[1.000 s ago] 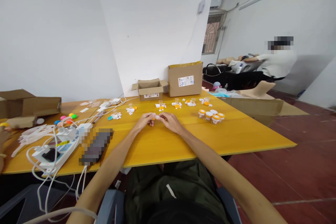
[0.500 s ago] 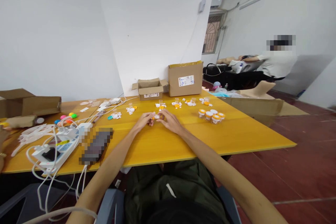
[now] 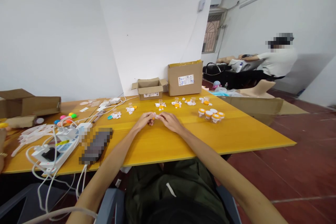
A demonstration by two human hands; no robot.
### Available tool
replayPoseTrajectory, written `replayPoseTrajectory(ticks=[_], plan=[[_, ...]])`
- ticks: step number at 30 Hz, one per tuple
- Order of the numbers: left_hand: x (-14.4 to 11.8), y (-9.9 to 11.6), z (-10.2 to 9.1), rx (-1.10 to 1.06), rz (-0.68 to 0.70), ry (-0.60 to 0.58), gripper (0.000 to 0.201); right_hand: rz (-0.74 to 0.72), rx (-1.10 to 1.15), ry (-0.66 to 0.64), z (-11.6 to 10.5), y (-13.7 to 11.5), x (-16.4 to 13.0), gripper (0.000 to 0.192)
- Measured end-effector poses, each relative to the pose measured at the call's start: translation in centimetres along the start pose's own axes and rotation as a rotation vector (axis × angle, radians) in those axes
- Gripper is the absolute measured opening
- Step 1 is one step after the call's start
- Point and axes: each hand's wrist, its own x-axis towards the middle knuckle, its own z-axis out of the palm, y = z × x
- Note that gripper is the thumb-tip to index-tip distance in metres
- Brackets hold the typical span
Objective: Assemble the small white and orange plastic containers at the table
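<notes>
My left hand (image 3: 145,119) is closed, its fingertips pinching a small orange and white plastic piece (image 3: 156,116) just above the wooden table. From the other side my right hand (image 3: 170,122) has its fingertips pressed together on the same piece. Fingers cover most of it, so its exact shape is hidden. Beyond the hands lie small piles of white and orange plastic parts (image 3: 160,105), several with a clear cup beside them. To the right stands a group of small clear jars with orange and white lids (image 3: 215,116).
An open carton (image 3: 150,94) and a taller closed box (image 3: 185,78) stand at the back. On the left are a power strip with cables (image 3: 63,148), a dark phone-like device (image 3: 96,146) and coloured balls (image 3: 68,120). A person in a white top (image 3: 278,62) sits far right.
My right hand's fingers have come down and closed in on the small piece, covering more of it. My left hand stays almost in place.
</notes>
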Motion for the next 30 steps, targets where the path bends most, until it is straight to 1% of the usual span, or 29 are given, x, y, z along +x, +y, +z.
replayPoseTrajectory(ticks=[4,8,10,14,22,26,30], plan=[[0.10,-0.17,-0.08,-0.009,0.003,0.024,0.051,-0.007,0.048,-0.012,0.10,0.00,0.00,0.016],[0.22,-0.35,-0.06,-0.002,-0.003,0.029,0.050,-0.016,0.106,-0.004,0.35,0.28,-0.03,0.028],[0.23,-0.34,-0.03,0.009,-0.006,0.025,0.050,-0.023,0.112,0.002,0.39,0.41,-0.05,0.026],[0.13,-0.18,-0.03,0.013,-0.002,0.014,0.050,-0.041,0.075,-0.003,0.28,0.42,-0.10,0.015],[0.08,-0.09,-0.13,0.011,-0.015,0.015,0.048,-0.018,-0.036,0.002,0.11,-0.04,-0.11,0.020],[0.10,-0.08,-0.10,-0.007,-0.005,0.030,0.050,0.007,-0.034,-0.017,0.13,-0.06,-0.11,0.020],[0.14,-0.18,-0.10,0.004,-0.016,0.027,0.050,-0.006,-0.008,0.009,0.17,0.12,-0.15,0.025]])
